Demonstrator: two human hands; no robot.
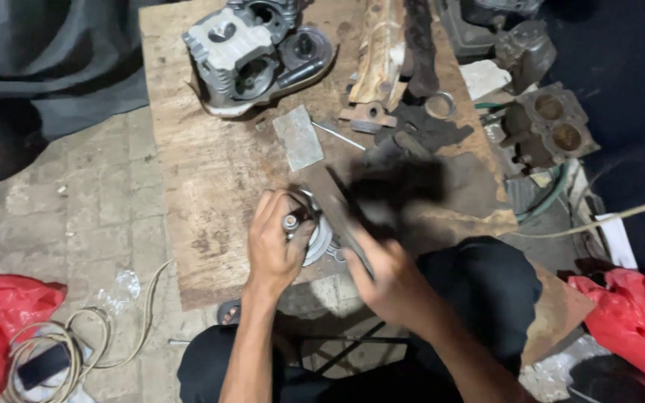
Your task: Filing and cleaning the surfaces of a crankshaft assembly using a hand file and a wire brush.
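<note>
The left hand (278,242) is curling over a round metal part (315,237) lying at the near edge of the wooden surface (203,179), thumb and fingers closed around a small stud sticking up from it. The right hand (390,280) is gripping a long flat tool (341,213), fingers wrapped around it; the tool is angling toward 11 o'clock across the part, its far end blurred dark, so what it ends in cannot be told. At 12 o'clock from the hands a small grey plate (298,137) is lying flat, with a thin rod (337,136) just beside it. Farther out at 12 o'clock a cylinder head (244,52) is sitting near the far edge. At 1 o'clock a rusty bar (378,52), a metal ring (440,104) and black scraps are crowding the surface. Off the surface at 2 o'clock an engine block (550,123) is resting. Red bags are lying at 8 o'clock (1,328) and 4 o'clock (628,321), and a coiled cord (76,347) is lying on the floor at 8 o'clock.
</note>
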